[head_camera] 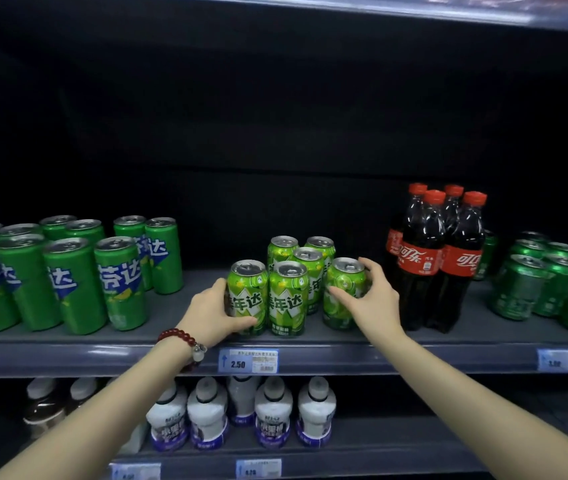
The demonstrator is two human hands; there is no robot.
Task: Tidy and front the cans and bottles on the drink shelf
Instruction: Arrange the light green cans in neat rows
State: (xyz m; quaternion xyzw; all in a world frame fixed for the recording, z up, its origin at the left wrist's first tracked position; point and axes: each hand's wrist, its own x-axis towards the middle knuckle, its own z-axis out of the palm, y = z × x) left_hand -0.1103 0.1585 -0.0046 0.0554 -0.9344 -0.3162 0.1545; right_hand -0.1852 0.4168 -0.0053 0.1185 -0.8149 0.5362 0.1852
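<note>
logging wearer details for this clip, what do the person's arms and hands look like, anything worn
Both forearms are bare, with no sleeves or gloves in view. The left hand has a dark red round-bead bracelet with a pale white bead charm at the wrist. The right hand shows nothing worn.

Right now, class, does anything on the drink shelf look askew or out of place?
Yes. The lime-green can held by the right hand stands apart from its group and faces sideways, while the can held by the left hand shows its label.
</note>
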